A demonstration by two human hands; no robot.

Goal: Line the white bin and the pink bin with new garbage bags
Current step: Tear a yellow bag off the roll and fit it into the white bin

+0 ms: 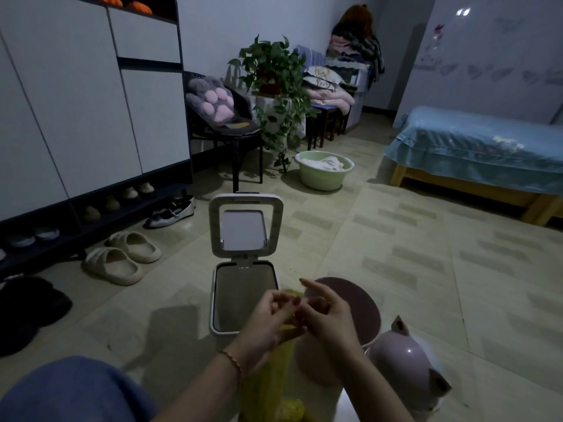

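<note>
Dim bedroom, tiled floor (396, 269), so not the greatest light, but you can tell where things stand. Both hands are working the top of a thin yellow plastic garbage bag (274, 360): the left hand (271, 318) has its fingers curled round the bunched plastic, and the right hand (326, 315) pinches the edge with one finger sticking up. Looks to me like she's trying to rub the mouth open. The rest of the bag hangs down from the hands toward her lap.

Just beyond the hands sits the white rectangular plastic bin (219, 300), hinged lid (243, 226) flipped up and nothing inside that I can see, so no liner yet. Right beside the white bin is the round pink bin (350, 303), also bare, with its pink domed lid with little ears (405, 357) lying on the floor next to it.

So my read: zero bins lined, first bag not even opened. Basically everything is left.
</note>
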